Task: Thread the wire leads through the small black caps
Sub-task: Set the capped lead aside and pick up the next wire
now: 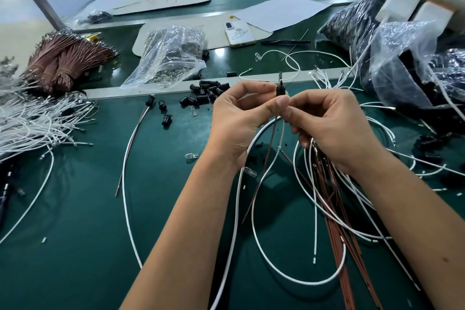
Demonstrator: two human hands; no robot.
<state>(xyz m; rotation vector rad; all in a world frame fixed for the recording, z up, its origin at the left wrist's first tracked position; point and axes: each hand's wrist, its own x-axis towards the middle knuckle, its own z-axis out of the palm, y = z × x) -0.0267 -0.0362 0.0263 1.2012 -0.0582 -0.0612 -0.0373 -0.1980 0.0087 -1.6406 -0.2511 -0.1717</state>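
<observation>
Black plastic, a small cap, sits pinched between the forefinger and thumb of our left hand, held up over the green tabletop with metal terminals poking out of its top. Our right hand meets it from the other side, its grip closed finger and thumb on the brown wire and white wire just beneath the cap; both leads hang down from there and loop across the tabletop. That same hand also keeps a sheaf of brown leads tucked under its curled lower fingers. Beyond our hands lies a scatter of loose black caps, and a few clear bulbs rest near our left wrist. To the left we see a heap of white leads and a bundle of brown wires; clear bags of parts sit farther back.
</observation>
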